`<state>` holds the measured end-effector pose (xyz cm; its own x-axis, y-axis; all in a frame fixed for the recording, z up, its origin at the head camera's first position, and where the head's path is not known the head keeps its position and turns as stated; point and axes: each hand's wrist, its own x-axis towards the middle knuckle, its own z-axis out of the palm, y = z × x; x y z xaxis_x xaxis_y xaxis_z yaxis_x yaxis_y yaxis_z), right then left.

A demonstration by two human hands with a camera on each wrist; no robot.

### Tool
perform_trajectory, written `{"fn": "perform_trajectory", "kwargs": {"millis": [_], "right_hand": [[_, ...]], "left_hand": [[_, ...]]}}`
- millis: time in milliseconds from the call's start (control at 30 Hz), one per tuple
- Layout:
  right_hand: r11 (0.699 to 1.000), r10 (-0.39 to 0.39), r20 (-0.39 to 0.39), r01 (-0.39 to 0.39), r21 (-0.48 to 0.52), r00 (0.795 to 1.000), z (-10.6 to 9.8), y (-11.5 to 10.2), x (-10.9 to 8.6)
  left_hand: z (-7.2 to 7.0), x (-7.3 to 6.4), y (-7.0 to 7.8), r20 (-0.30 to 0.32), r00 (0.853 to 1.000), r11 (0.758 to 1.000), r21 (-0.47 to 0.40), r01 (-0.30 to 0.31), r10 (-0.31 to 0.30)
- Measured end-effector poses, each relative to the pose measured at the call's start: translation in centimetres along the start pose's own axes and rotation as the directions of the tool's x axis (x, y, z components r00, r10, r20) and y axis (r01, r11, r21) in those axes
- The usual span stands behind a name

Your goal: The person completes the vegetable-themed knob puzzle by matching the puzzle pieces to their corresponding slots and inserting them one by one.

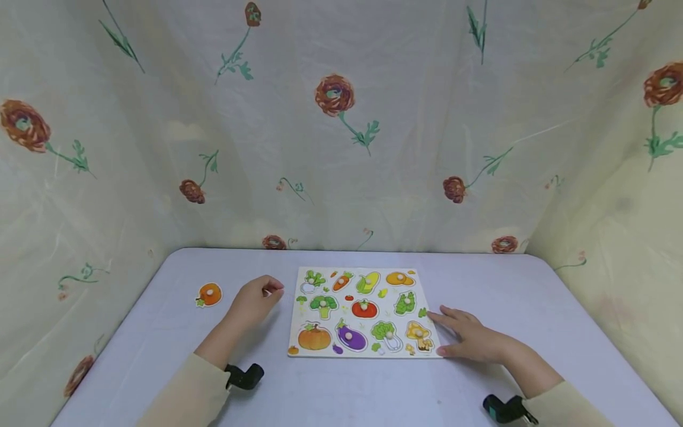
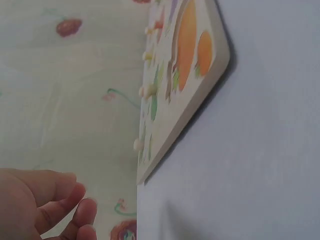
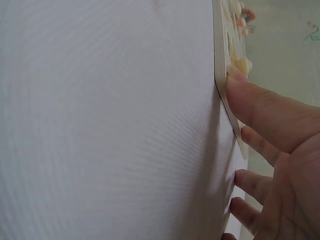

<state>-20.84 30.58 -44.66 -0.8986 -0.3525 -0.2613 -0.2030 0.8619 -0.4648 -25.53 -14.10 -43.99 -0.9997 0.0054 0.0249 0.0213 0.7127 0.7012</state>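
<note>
A white vegetable puzzle board (image 1: pixel 333 320) with knobbed pieces lies on the table. My right hand (image 1: pixel 475 338) rests at its right edge; the thumb (image 3: pixel 250 97) touches the front corner and the fingers spread along the side. Left of the board hovers my left hand (image 1: pixel 256 302), fingers loosely bent and nothing visible between them; in the left wrist view its fingertips (image 2: pixel 86 212) are apart from the board. Farther left, a loose orange pumpkin piece (image 1: pixel 210 294) with a knob lies on the table. The pumpkin spot (image 1: pixel 314 337) on the board shows no knob.
The white table (image 1: pixel 373 391) stands against a floral curtain (image 1: pixel 395 178) at the back and sides. Small black cameras (image 1: pixel 245 376) are strapped at both wrists. Knobs of the seated pieces stick up from the board.
</note>
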Motion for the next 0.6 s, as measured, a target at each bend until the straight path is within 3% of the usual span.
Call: {"fn": "perform_trajectory", "kwargs": {"millis": [167, 367, 600], "right_hand": [[1.000, 0.007, 0.001, -0.007, 0.000, 1.000, 0.0, -0.2, -0.1], [1.000, -0.004, -0.003, 0.004, -0.009, 1.000, 0.0, -0.2, -0.1], [1.000, -0.019, -0.009, 0.019, -0.008, 1.000, -0.1, 0.0, -0.1]], "left_hand": [[-1.9, 0.0, -1.3, -0.052, 0.998, 1.000, -0.009, 0.021, -0.022], [-4.0, -0.1, -3.4, -0.105, 0.995, 1.000, -0.016, -0.003, 0.001], [-5.6, 0.0, -6.0, -0.149, 0.989, 1.000, -0.001, -0.006, 0.006]]}}
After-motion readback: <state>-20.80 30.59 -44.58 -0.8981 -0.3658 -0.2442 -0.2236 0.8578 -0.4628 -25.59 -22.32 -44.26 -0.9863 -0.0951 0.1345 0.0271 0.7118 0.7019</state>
